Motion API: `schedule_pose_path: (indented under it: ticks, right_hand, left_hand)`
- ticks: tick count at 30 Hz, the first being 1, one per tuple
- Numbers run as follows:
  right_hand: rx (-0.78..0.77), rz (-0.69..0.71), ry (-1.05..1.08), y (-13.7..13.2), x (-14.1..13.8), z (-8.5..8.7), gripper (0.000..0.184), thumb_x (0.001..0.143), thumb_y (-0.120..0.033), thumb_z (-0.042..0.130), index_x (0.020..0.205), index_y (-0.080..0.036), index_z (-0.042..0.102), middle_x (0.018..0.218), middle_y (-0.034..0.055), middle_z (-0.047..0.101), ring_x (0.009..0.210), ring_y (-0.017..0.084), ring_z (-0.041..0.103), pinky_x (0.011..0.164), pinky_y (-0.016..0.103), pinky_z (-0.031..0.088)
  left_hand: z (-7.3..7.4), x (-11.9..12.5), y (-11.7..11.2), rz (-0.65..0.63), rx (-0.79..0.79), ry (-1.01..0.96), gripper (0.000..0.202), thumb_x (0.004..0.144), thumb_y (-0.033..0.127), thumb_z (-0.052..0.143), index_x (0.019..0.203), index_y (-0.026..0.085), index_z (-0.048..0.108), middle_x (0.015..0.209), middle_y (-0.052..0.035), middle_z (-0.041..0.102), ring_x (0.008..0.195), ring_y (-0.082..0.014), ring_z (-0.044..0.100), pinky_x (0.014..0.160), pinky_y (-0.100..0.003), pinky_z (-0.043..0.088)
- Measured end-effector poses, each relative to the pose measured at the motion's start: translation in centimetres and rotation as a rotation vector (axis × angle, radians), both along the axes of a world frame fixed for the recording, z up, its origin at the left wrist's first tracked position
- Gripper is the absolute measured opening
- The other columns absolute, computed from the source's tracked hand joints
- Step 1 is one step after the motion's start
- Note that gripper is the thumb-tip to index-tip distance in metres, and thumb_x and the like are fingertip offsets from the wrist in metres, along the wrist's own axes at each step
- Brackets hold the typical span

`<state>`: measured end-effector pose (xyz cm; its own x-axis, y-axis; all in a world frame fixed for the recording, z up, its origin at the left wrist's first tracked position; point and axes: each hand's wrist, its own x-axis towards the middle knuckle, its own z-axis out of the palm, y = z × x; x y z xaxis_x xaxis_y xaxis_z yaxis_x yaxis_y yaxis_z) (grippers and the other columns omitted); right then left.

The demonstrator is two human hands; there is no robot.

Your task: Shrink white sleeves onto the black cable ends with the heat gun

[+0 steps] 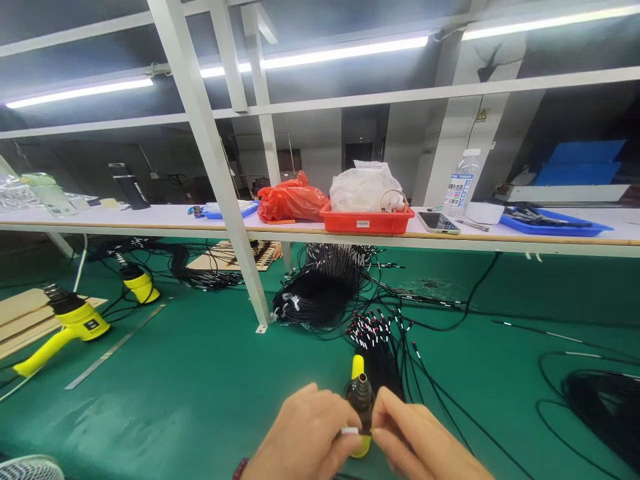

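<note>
My left hand (313, 430) is closed in a pinch on a small white sleeve (350, 431), probably around a cable end, though the fingers cover most of it. Close beside it, my right hand (417, 437) also pinches with thumb and forefinger; what lies between those fingertips is too small to make out. Just behind both hands stands a yellow and black heat gun (362, 393) with its nozzle pointing up. A bundle of black cables (377, 363) with white and red tips lies beyond the heat gun.
On the green bench (200, 387) lie a large coil of black cables (320, 293), a steel ruler (115, 348) and another yellow heat gun (75, 327). More cable (600, 400) is at right. Above, the shelf carries a red tray (367, 222) and a blue tray (560, 223).
</note>
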<state>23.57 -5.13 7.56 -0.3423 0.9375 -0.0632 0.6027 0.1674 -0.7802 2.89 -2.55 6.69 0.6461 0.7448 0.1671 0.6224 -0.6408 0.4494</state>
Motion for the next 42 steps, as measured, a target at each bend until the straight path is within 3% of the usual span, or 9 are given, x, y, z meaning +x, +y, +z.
schedule_pose_path:
  ticks: [4, 8, 10, 16, 22, 32, 39, 42]
  right_hand:
    - [0.008, -0.073, 0.049, 1.0, 0.9, -1.1, 0.016, 0.095, -0.029, 0.043, 0.083, -0.024, 0.052, 0.085, -0.0009, 0.061, 0.077, 0.016, 0.056, 0.072, 0.024, 0.044]
    - [-0.004, -0.084, 0.1, 2.2, 1.5, -2.7, 0.024, 0.097, -0.035, 0.043, 0.076, -0.023, 0.043, 0.073, -0.0043, 0.05, 0.066, 0.014, 0.044, 0.059, 0.023, 0.035]
    - [-0.005, -0.1, 0.131, 2.9, 1.4, -3.0, 0.025, 0.096, -0.035, 0.044, 0.075, -0.022, 0.041, 0.071, -0.005, 0.046, 0.065, 0.013, 0.041, 0.056, 0.023, 0.032]
    - [0.034, -0.119, 0.142, 4.3, 1.2, -3.5, 0.027, 0.094, -0.035, 0.047, 0.072, -0.022, 0.039, 0.07, -0.0054, 0.044, 0.064, 0.013, 0.041, 0.057, 0.023, 0.034]
    - [0.065, -0.143, 0.049, 5.3, 1.4, -4.5, 0.025, 0.092, -0.035, 0.048, 0.072, -0.023, 0.039, 0.065, -0.0066, 0.042, 0.059, 0.012, 0.039, 0.054, 0.024, 0.03]
    - [0.055, -0.162, 0.017, 5.7, 1.4, -4.9, 0.026, 0.091, -0.035, 0.048, 0.071, -0.023, 0.036, 0.059, -0.0088, 0.036, 0.055, 0.012, 0.034, 0.051, 0.024, 0.026]
    - [0.057, -0.174, -0.012, 5.8, 1.4, -5.2, 0.024, 0.091, -0.035, 0.048, 0.071, -0.023, 0.041, 0.06, -0.0077, 0.04, 0.057, 0.013, 0.038, 0.053, 0.024, 0.029]
    - [0.059, -0.173, -0.007, 5.8, 1.6, -5.5, 0.023, 0.091, -0.035, 0.049, 0.072, -0.022, 0.046, 0.064, -0.0049, 0.049, 0.063, 0.015, 0.045, 0.057, 0.024, 0.033]
  left_hand:
    - [0.2, -0.6, 0.2, 0.054, 0.029, -0.028, 0.014, 0.098, 0.024, 0.046, 0.097, 0.025, 0.06, 0.092, 0.0031, 0.07, 0.085, -0.0166, 0.063, 0.088, -0.03, 0.044]
    - [-0.3, -0.5, 1.2, 0.155, -0.057, 0.049, 0.022, 0.098, 0.029, 0.047, 0.08, 0.021, 0.056, 0.08, 0.0012, 0.063, 0.074, -0.0171, 0.057, 0.068, -0.026, 0.041]
    - [-0.7, -0.2, 1.7, 0.201, -0.099, 0.043, 0.028, 0.098, 0.034, 0.046, 0.074, 0.02, 0.051, 0.077, 0.0009, 0.06, 0.072, -0.0171, 0.053, 0.064, -0.026, 0.038]
    - [-1.5, 0.6, 2.5, 0.289, -0.236, -0.086, 0.035, 0.099, 0.039, 0.036, 0.073, 0.02, 0.048, 0.075, 0.0013, 0.055, 0.073, -0.0164, 0.048, 0.068, -0.027, 0.034]
    - [-2.8, 1.0, 3.4, 0.32, -0.315, -0.185, 0.037, 0.098, 0.041, 0.037, 0.07, 0.02, 0.05, 0.067, 0.0026, 0.05, 0.066, -0.0153, 0.043, 0.062, -0.026, 0.03]
    - [-3.9, 1.4, 4.0, 0.362, -0.318, -0.273, 0.03, 0.094, 0.038, 0.047, 0.072, 0.019, 0.057, 0.072, 0.0021, 0.058, 0.071, -0.0163, 0.048, 0.066, -0.026, 0.031]
    - [-4.5, 1.4, 4.3, 0.351, -0.312, -0.331, 0.02, 0.09, 0.033, 0.053, 0.077, 0.02, 0.061, 0.075, 0.002, 0.061, 0.074, -0.017, 0.051, 0.07, -0.027, 0.034]
    - [-4.6, 1.4, 4.4, 0.355, -0.313, -0.354, 0.016, 0.088, 0.03, 0.054, 0.078, 0.02, 0.061, 0.077, 0.0012, 0.063, 0.076, -0.0179, 0.053, 0.073, -0.028, 0.035]
